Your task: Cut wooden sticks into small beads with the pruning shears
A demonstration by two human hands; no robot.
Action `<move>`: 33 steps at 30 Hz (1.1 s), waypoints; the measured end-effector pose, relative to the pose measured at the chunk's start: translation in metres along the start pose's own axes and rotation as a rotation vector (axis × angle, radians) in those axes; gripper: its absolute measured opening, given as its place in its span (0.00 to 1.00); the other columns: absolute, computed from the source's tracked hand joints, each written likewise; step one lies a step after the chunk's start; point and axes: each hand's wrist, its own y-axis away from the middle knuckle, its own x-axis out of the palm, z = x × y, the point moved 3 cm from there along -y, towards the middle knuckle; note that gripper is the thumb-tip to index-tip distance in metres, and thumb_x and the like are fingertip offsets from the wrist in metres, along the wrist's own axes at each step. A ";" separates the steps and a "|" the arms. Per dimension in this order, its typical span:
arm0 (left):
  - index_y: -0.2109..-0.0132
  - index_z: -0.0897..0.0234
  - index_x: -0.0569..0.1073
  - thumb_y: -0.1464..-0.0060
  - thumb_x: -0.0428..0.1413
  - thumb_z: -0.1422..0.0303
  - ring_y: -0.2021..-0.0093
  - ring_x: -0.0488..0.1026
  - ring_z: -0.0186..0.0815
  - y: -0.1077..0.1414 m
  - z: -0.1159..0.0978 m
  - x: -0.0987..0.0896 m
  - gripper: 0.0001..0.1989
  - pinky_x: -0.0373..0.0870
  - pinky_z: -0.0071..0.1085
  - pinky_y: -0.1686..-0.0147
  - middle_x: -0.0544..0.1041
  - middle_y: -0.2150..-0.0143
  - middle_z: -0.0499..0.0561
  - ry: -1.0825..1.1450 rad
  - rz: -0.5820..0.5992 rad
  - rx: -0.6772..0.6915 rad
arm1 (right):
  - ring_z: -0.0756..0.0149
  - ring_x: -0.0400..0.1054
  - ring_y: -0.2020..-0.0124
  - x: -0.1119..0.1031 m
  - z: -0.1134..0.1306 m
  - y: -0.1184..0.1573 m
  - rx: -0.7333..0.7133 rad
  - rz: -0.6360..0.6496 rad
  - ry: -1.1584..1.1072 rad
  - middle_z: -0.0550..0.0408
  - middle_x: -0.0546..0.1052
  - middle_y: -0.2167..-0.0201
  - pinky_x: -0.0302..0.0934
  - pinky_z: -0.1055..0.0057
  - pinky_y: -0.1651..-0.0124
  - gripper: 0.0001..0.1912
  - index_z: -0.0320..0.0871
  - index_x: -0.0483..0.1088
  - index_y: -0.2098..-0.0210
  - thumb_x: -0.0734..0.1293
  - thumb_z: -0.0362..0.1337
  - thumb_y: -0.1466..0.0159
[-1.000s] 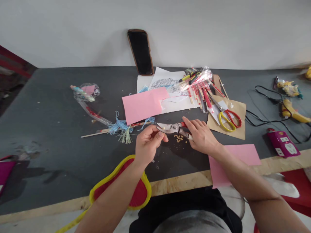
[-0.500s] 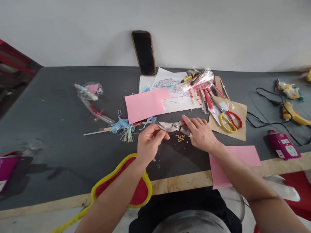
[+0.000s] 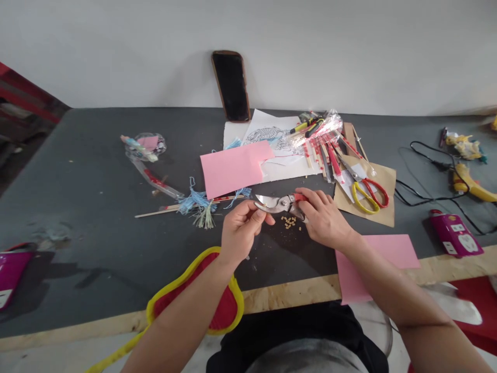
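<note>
My right hand [image 3: 324,216] is wrapped round the red handles of a pair of pruning shears [image 3: 276,203]. The blades point left and stand a little apart. At their tip my left hand [image 3: 241,228] is closed in a pinch, thumb against fingers. A tiny pale bit shows by the fingertips and the lower jaw; the rest of what they hold is hidden. Below the shears, several small tan cut pieces [image 3: 289,223] lie scattered on the grey tabletop [image 3: 97,207].
Pink paper [image 3: 233,168], blue tassels [image 3: 194,199] and thin sticks lie behind my left hand. Scissors [image 3: 368,194] rest on brown paper at right. A phone [image 3: 232,85] leans on the wall. A red pouch with yellow trim [image 3: 225,311] lies at the front edge.
The shears' blades have parted slightly more, and my right hand's fingers have shifted on the handles. My left hand keeps its pinch beside the tip. The whole view has shifted slightly.
</note>
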 end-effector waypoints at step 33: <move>0.66 0.63 0.74 0.38 0.59 0.55 0.82 0.53 0.24 0.003 0.004 0.003 0.16 0.47 0.28 0.81 0.75 0.74 0.48 0.000 0.087 -0.053 | 0.51 0.68 0.53 0.006 -0.004 0.000 0.077 0.027 -0.143 0.42 0.76 0.53 0.62 0.57 0.51 0.27 0.37 0.61 0.39 0.61 0.30 0.37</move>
